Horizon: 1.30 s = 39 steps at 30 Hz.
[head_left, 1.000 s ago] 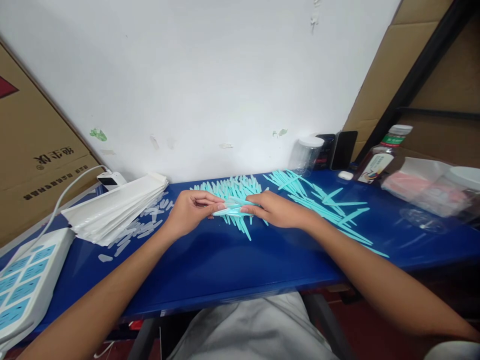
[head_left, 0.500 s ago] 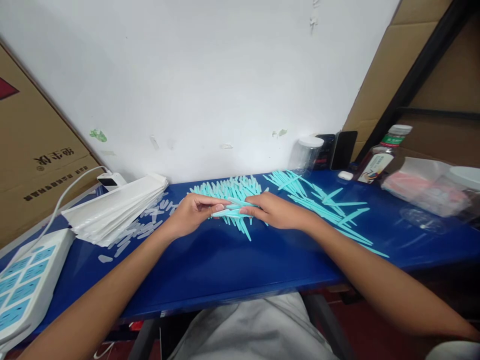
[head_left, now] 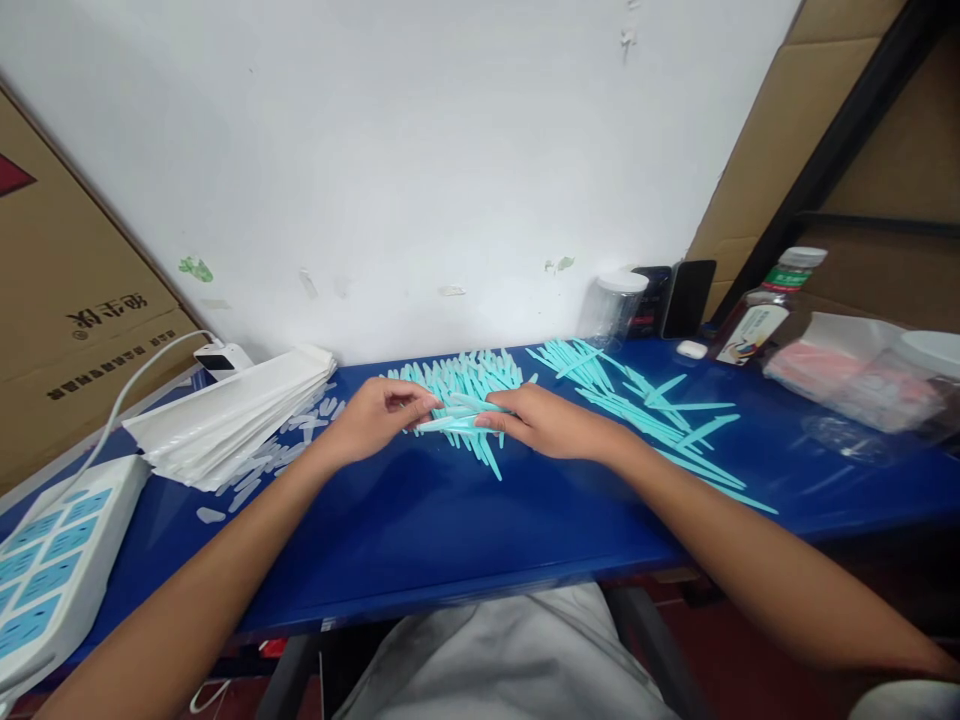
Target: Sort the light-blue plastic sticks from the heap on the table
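Observation:
My right hand point(head_left: 544, 422) is closed around a few slim turquoise sticks point(head_left: 457, 412), gripping them between thumb and fingers, with their ends pointing left. At their left ends is my left hand point(head_left: 386, 415), its thumb and forefinger pinched together. Whatever lies between those fingertips is too small to make out. Under and behind both hands spreads a dense pile of turquoise sticks with pale tips point(head_left: 480, 370). To the right lie loose turquoise sticks point(head_left: 675, 430). Left of my left hand are scattered small translucent pieces point(head_left: 274, 462).
On the blue table point(head_left: 450, 530), a stack of white sleeves point(head_left: 232, 420) and a power strip point(head_left: 64, 560) sit at left. A clear jar point(head_left: 615, 310), dark phone point(head_left: 688, 300), white case point(head_left: 691, 350), bottle point(head_left: 761, 310) and pink-filled bag point(head_left: 847, 375) stand at right.
My left hand has shifted a little to the left, drawing away from the right hand. My right hand stays nearly in place, holding the sticks.

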{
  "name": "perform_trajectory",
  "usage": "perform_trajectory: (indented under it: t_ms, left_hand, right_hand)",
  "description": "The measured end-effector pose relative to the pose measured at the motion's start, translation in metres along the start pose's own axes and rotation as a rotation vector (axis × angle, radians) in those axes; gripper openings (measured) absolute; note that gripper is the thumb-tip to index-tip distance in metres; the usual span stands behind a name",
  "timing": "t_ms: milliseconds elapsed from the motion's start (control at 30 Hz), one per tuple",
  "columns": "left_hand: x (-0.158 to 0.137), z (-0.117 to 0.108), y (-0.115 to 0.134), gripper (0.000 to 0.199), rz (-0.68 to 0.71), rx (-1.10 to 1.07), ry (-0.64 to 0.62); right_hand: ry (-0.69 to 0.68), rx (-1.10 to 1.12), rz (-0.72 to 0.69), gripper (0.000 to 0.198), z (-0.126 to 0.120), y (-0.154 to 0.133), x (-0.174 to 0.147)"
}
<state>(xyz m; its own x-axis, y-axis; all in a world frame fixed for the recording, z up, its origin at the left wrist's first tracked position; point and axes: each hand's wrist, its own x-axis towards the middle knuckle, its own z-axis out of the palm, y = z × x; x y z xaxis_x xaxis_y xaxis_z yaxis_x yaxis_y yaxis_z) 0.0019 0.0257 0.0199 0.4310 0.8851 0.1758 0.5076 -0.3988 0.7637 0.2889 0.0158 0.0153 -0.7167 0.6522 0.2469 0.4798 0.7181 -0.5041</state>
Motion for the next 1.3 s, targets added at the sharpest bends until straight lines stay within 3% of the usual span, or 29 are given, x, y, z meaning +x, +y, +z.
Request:
perform_trajectory:
  t_ms: [100,333,567,833,1100,1300]
  left_hand:
    - [-0.002,-0.025,-0.003,0.032,0.030,0.337,-0.029]
    - [-0.002,-0.053,-0.025,0.023,-0.074,0.589,-0.241]
    - [-0.004,-0.056,-0.042,0.039,-0.265,0.590,-0.333]
    - [-0.007,-0.054,-0.034,0.041,-0.302,0.513,-0.413]
    - [-0.007,-0.047,-0.011,0.037,-0.126,0.292,-0.274]
    - [-0.003,-0.019,0.008,0.035,-0.014,-0.013,-0.072]
  right_hand:
    - [0.038,-0.067,0.039,0.045,-0.006,0.004,0.000]
    - [0.015,-0.068,0.056,0.045,-0.011,0.011,-0.002]
    - [0.009,-0.051,0.062,0.046,-0.011,0.011,-0.001]
    - [0.014,-0.040,0.062,0.048,-0.012,0.009,0.000]
    - [0.048,-0.047,0.071,0.049,-0.012,0.012,-0.001]
    - [0.057,-0.052,0.090,0.050,-0.012,0.010,0.000]
